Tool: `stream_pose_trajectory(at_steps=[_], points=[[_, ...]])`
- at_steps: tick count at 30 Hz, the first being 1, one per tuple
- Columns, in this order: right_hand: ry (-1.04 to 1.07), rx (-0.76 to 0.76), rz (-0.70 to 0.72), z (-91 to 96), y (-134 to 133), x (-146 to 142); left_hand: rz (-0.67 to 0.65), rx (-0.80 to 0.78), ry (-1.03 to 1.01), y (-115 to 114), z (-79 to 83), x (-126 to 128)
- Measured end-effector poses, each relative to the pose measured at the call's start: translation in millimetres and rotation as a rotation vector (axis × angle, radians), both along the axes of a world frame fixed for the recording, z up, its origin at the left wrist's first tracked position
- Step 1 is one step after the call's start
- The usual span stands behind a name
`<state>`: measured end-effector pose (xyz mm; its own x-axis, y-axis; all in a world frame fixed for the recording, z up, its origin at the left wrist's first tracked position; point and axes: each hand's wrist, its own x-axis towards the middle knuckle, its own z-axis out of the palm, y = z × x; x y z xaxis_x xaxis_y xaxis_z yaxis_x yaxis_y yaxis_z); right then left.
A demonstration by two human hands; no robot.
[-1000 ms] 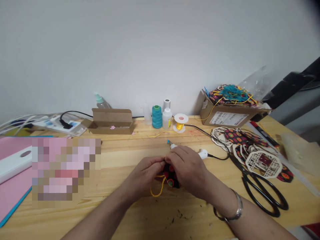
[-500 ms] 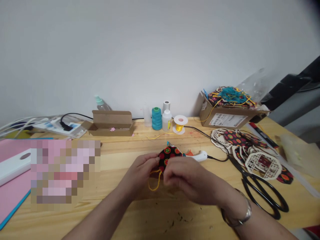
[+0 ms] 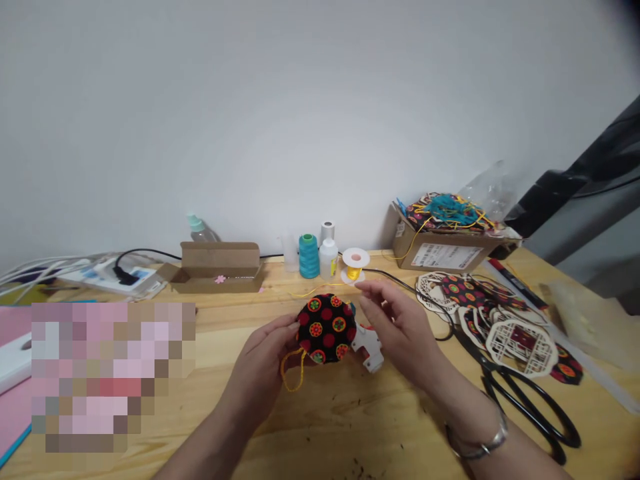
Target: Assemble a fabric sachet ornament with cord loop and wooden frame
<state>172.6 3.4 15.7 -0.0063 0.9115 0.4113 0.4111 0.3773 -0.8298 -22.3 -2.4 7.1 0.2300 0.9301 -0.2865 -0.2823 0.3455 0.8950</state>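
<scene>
My left hand (image 3: 273, 353) is closed on the edge of a round fabric pendant (image 3: 327, 328), black with red, orange and green flower dots. A yellow cord loop (image 3: 293, 383) hangs from its lower left, and a bit of teal shows at its right edge. To the right of the pendant, my right hand (image 3: 400, 327) is raised with thumb and fingers apart, nothing visible between them. Between the pendant and that hand lies a white glue gun (image 3: 371, 348) with an orange-red trigger, partly hidden.
Teal thread (image 3: 309, 257), a white bottle (image 3: 329, 259) and a yellow cord spool (image 3: 355, 265) stand along the wall. Right are black scissors (image 3: 530, 407), white lattice pieces (image 3: 523, 347) and a full cardboard box (image 3: 445, 250). An open carton (image 3: 217, 277) sits left.
My right hand has drawn back from the pendant to the right, its fingers opening. The pendant's patterned face now shows fully in my left hand, and more of the glue gun's body is visible.
</scene>
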Motion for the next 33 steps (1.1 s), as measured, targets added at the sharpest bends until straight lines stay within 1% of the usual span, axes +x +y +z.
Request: stream_pose_trajectory(at_steps=[2, 3, 6, 8, 11, 12, 14, 17, 18, 19, 20, 21, 23, 24, 25, 26, 28, 31, 33], points=[[0.015, -0.056, 0.007, -1.0, 5, 1, -0.016, -0.001, 0.014, 0, -0.6, 0], [0.019, -0.119, 0.038, -0.7, 7, 2, -0.035, 0.003, 0.024, -1, -0.7, 0], [0.042, -0.357, 0.171, 1.9, 7, 4, -0.126, 0.03, 0.074, -2, -0.5, -1], [0.036, -0.458, 0.272, 3.8, 5, 5, -0.218, 0.042, 0.131, -3, -0.1, -2], [-0.028, -0.515, 0.438, 5.7, 3, 9, -0.385, 0.048, 0.186, -5, 0.0, -3], [-0.061, -0.539, 0.488, 6.0, 2, 10, -0.413, 0.047, 0.199, -6, -0.4, -4], [-0.125, -0.575, 0.559, 6.2, 1, 11, -0.413, 0.039, 0.233, -7, -1.4, -4], [-0.137, -0.606, 0.589, 6.2, 1, 12, -0.435, 0.018, 0.247, -7, -0.5, -4], [-0.102, -0.62, 0.59, 6.2, 1, 12, -0.441, 0.008, 0.224, -6, 0.9, -4], [-0.047, -0.636, 0.584, 6.2, 2, 12, -0.413, -0.009, 0.183, -4, 2.8, -3], [0.028, -0.65, 0.563, 6.2, 3, 12, -0.33, -0.027, 0.124, -2, 4.8, -3], [0.119, -0.66, 0.522, 6.2, 3, 11, -0.198, -0.048, 0.052, 1, 6.9, -3], [0.316, -0.66, 0.391, 5.5, 6, 10, 0.117, -0.056, -0.128, 7, 9.9, -4], [0.408, -0.648, 0.322, 4.9, 7, 9, 0.206, -0.061, -0.189, 9, 10.5, -4], [0.492, -0.628, 0.266, 3.9, 7, 7, 0.248, -0.078, -0.23, 10, 10.6, -4], [0.561, -0.607, 0.227, 2.7, 8, 5, 0.247, -0.098, -0.25, 11, 10.1, -3], [0.653, -0.581, 0.193, -0.4, 7, -1, 0.154, -0.128, -0.258, 8, 7.8, 0], [0.689, -0.62, 0.178, -5.7, 3, -12, 0.045, -0.049, -0.243, 1, 2.8, 6], [0.664, -0.636, 0.188, -8.1, 0, -18, 0.027, 0.024, -0.186, -2, -0.1, 8]])
